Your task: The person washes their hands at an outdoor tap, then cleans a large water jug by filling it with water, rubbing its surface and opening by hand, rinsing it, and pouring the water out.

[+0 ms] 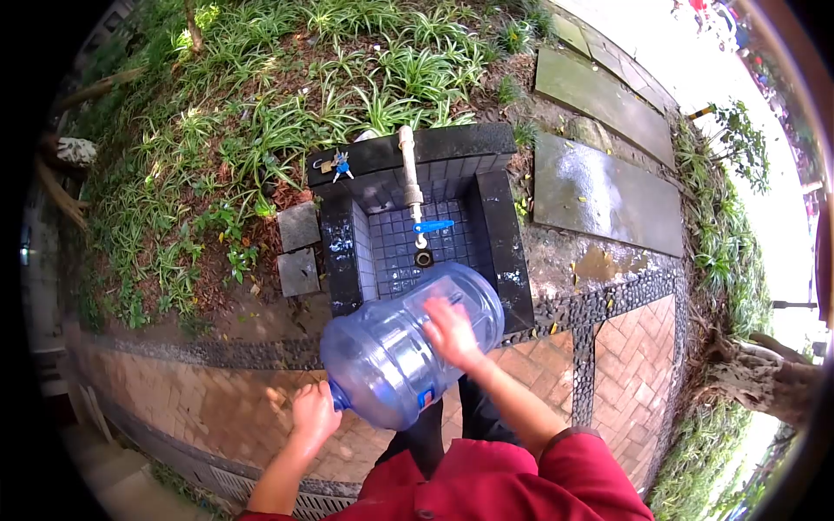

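Note:
A large clear blue water jug lies tilted on its side over the near edge of a tiled sink, its neck toward the lower left. My left hand is wrapped round the neck. Against the jug's upper right side is my right hand, slightly blurred, with its fingers stretched out. Beyond the jug, a pipe with a blue-handled tap stands above the round drain. Keys and a padlock rest on the sink's dark back ledge.
Stone slabs lie right of the sink, one wet. Two small square stones sit at its left. Brick paving with pebble borders runs under my feet. Green plants grow behind, and a tree trunk stands at the right.

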A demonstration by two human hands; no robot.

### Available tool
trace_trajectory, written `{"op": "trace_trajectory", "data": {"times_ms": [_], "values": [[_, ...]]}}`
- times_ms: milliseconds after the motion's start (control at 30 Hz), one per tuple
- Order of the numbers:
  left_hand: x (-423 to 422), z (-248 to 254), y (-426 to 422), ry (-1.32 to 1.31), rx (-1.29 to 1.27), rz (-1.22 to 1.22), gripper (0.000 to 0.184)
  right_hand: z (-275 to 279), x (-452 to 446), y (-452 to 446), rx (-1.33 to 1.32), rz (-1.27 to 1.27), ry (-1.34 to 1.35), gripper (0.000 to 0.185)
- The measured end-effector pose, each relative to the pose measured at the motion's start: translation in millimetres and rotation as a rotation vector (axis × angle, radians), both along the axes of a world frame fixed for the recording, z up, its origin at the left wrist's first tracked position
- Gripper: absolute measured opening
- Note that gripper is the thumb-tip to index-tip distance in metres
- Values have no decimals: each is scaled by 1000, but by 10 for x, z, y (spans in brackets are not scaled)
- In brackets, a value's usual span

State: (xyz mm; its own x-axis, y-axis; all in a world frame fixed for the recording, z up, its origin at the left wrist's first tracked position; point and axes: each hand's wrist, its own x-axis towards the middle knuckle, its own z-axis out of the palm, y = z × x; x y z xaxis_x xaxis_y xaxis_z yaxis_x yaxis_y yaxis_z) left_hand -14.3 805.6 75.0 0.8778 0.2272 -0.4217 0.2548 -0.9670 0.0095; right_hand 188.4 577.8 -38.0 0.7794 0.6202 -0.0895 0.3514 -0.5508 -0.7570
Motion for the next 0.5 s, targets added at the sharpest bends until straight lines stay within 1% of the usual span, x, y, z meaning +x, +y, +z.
{"op": "trace_trajectory", "data": {"times_ms": [67,133,167,200,233,267,333,367,467,500], "values": [[-43,-20,55,5,29,-42,45,74,-28,77,167,84,59,43],[-83,-13,60,5,56,-69,49,-193,183,-135,-184,21,-136,44],[-92,-1,52,1,69,-80,50,-561,396,-398,-156,-31,-206,47],[-83,8,49,-4,83,-92,50,-421,495,-513,-476,-124,-195,50],[-54,26,39,-21,95,-110,50,-507,576,-621,-461,-266,-153,56],[-16,51,16,-32,104,-127,50,-526,608,-705,-575,-283,-141,62],[-25,44,-41,-40,98,-127,50,-723,638,-816,-98,-275,269,68],[-38,28,-1,-34,93,-121,50,-982,610,-857,41,-306,384,69],[-52,6,106,17,113,-142,49,-880,448,-1059,482,-188,765,74],[-43,10,103,44,121,-153,48,-913,413,-1127,432,-146,713,79]]}}
